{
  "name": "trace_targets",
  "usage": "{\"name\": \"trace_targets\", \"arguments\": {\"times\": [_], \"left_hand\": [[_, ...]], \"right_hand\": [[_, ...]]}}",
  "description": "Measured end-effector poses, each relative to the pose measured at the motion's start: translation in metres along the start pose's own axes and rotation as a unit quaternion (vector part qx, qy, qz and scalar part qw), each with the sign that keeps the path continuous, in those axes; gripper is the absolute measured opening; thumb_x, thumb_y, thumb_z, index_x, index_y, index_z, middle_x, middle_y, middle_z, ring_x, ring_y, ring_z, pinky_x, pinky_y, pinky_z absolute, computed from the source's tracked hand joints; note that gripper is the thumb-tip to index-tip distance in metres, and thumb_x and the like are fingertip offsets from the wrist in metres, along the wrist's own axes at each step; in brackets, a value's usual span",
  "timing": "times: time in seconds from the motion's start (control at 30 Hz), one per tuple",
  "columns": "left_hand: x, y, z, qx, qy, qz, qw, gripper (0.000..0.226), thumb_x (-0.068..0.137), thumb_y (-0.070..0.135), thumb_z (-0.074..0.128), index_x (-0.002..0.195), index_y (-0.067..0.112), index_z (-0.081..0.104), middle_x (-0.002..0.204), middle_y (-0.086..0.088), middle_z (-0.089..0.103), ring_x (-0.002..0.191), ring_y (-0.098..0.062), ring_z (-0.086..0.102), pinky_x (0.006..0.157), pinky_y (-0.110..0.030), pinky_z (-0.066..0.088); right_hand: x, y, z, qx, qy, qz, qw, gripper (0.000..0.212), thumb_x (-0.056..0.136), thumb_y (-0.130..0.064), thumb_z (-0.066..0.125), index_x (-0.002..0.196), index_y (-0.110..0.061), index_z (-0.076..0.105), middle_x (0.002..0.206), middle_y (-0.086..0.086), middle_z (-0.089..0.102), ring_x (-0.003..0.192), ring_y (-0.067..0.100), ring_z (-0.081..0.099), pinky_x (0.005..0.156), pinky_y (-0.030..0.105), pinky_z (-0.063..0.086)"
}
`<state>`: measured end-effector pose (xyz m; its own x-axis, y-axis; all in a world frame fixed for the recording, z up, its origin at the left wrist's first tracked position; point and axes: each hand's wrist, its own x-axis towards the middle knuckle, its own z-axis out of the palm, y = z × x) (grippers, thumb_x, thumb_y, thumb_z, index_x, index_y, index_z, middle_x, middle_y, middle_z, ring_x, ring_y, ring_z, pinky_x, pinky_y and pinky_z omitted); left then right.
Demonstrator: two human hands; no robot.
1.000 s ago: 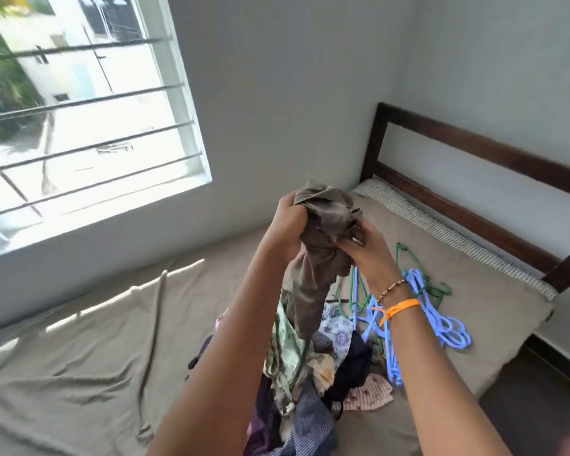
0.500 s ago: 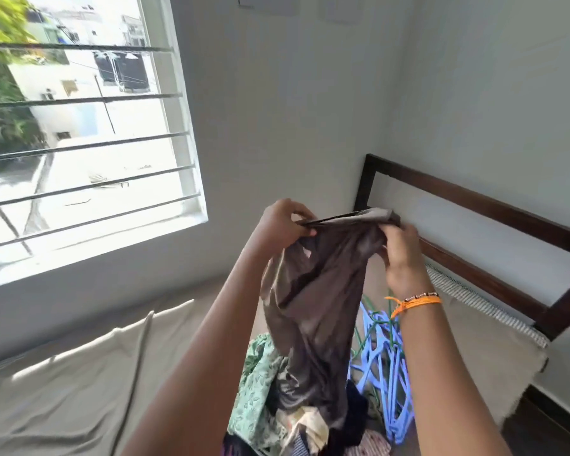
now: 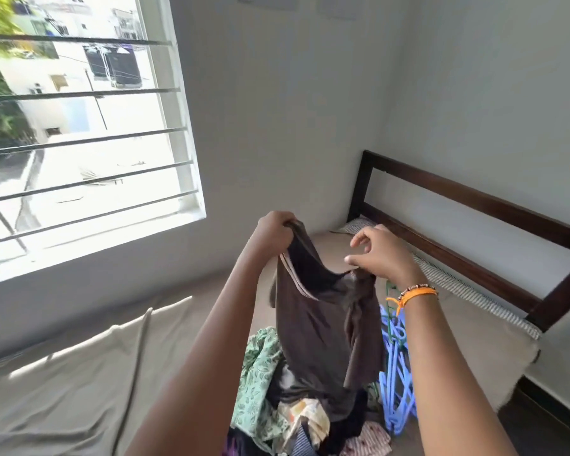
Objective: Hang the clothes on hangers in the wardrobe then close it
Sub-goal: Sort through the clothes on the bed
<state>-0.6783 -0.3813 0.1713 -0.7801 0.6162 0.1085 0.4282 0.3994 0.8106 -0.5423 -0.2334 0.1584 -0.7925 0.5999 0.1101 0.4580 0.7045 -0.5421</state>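
Head view. A dark brown garment (image 3: 323, 324) hangs between two raised hands above a bed (image 3: 79, 373) covered with a beige sheet. The left hand (image 3: 273, 233) has its fingers curled tightly over one upper corner of the cloth, at what looks like a strap or the edge of the neckline, where a pale band of trim shows. The right hand (image 3: 380, 255) meets the opposite upper edge: thumb and one or two fingers appear to pinch the fabric from below, while the remaining fingers are lifted and spread clear of it. Whether that pinch is firm cannot be told. Held by its two top corners, the garment sags in a curve between the hands and drapes downwards, its lower end reaching the pile of clothes (image 3: 287, 409) on the bed. The hold probably serves to open the neckline and find the garment's orientation so that a hanger can be slipped in.

A bundle of blue hangers (image 3: 396, 383), with a green one among them, lies on the bed just to the right of the pile, within easy reach of the right hand. A dark wooden headboard (image 3: 474, 225) stands against the wall beyond. A barred window (image 3: 79, 139) fills the left of the view. No wardrobe is visible, so hanging and closing are not yet done.
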Motion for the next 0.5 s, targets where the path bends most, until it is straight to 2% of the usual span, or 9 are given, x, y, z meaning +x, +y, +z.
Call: {"name": "trace_targets", "arguments": {"times": [0.07,0.13,0.17,0.23,0.27,0.3,0.33,0.4,0.5], "left_hand": [[-0.009,0.012,0.015,-0.007,-0.041,0.016,0.999,0.033,0.076,-0.005,0.039,0.089,0.004,0.068,0.089,-0.016,0.067,0.086,-0.028,0.059,0.073,-0.031,0.046],[-0.018,0.019,0.031,0.001,-0.041,0.018,0.999,0.020,0.077,0.004,0.043,0.081,0.003,0.063,0.084,-0.017,0.065,0.079,-0.028,0.054,0.064,-0.029,0.038],[-0.021,0.020,0.037,-0.007,-0.031,0.019,0.999,0.016,0.074,0.011,0.044,0.074,0.002,0.057,0.077,-0.016,0.060,0.074,-0.027,0.048,0.060,-0.029,0.034],[-0.023,0.016,0.040,-0.055,0.004,0.017,0.998,0.025,0.065,0.020,0.041,0.070,-0.002,0.052,0.067,-0.011,0.047,0.068,-0.022,0.038,0.057,-0.029,0.031],[-0.022,0.014,0.038,-0.084,0.031,0.009,0.996,0.026,0.066,0.020,0.042,0.071,-0.003,0.052,0.066,-0.009,0.044,0.067,-0.020,0.036,0.057,-0.029,0.030],[-0.021,0.011,0.034,-0.116,0.062,-0.003,0.991,0.025,0.070,0.018,0.044,0.072,-0.005,0.053,0.066,-0.008,0.042,0.066,-0.019,0.036,0.056,-0.029,0.030],[-0.019,0.009,0.029,-0.149,0.097,-0.021,0.984,0.022,0.075,0.014,0.045,0.074,-0.007,0.053,0.066,-0.008,0.042,0.065,-0.018,0.036,0.054,-0.029,0.029],[-0.013,0.001,0.020,-0.183,0.162,-0.062,0.968,0.019,0.080,0.008,0.043,0.077,-0.008,0.054,0.067,-0.007,0.044,0.066,-0.019,0.037,0.054,-0.029,0.030],[-0.006,-0.005,0.025,-0.143,0.162,-0.099,0.971,0.013,0.080,0.011,0.045,0.074,0.007,0.056,0.070,-0.001,0.054,0.072,-0.026,0.047,0.066,-0.030,0.040]], "right_hand": [[-0.007,-0.015,0.009,0.118,-0.074,-0.062,0.988,0.040,0.072,-0.016,0.079,0.106,-0.020,0.058,0.106,-0.005,0.054,0.093,0.008,0.057,0.083,0.022,0.046],[-0.014,-0.030,0.019,0.196,-0.092,-0.089,0.972,0.045,0.073,-0.008,0.077,0.111,-0.017,0.055,0.098,-0.006,0.061,0.083,-0.007,0.058,0.071,0.008,0.042],[-0.014,-0.030,0.026,0.181,-0.080,-0.098,0.975,0.038,0.073,-0.008,0.075,0.105,-0.017,0.057,0.089,-0.005,0.061,0.074,-0.010,0.057,0.065,0.007,0.040],[-0.015,-0.015,0.042,0.116,-0.051,-0.087,0.988,0.016,0.065,-0.025,0.062,0.080,-0.022,0.058,0.075,-0.003,0.060,0.069,0.007,0.057,0.061,0.024,0.040],[-0.015,-0.001,0.049,0.078,-0.047,-0.051,0.994,0.013,0.061,-0.031,0.056,0.070,-0.022,0.055,0.071,-0.001,0.060,0.072,0.018,0.059,0.060,0.029,0.038],[-0.018,0.014,0.053,0.047,-0.039,-0.010,0.998,0.010,0.063,-0.029,0.055,0.067,-0.020,0.055,0.071,0.002,0.062,0.075,0.025,0.062,0.061,0.031,0.039],[-0.022,0.029,0.056,0.020,-0.021,0.028,0.999,0.002,0.069,-0.020,0.058,0.070,-0.019,0.059,0.076,0.005,0.065,0.081,0.029,0.063,0.064,0.032,0.041],[-0.036,0.053,0.054,-0.044,0.008,0.110,0.993,0.015,0.078,-0.007,0.057,0.084,-0.015,0.068,0.091,0.012,0.070,0.092,0.033,0.064,0.072,0.033,0.046],[-0.049,0.085,0.044,-0.047,0.027,0.209,0.976,0.017,0.081,-0.006,0.057,0.088,-0.013,0.071,0.098,0.017,0.068,0.098,0.036,0.062,0.079,0.035,0.048]]}}
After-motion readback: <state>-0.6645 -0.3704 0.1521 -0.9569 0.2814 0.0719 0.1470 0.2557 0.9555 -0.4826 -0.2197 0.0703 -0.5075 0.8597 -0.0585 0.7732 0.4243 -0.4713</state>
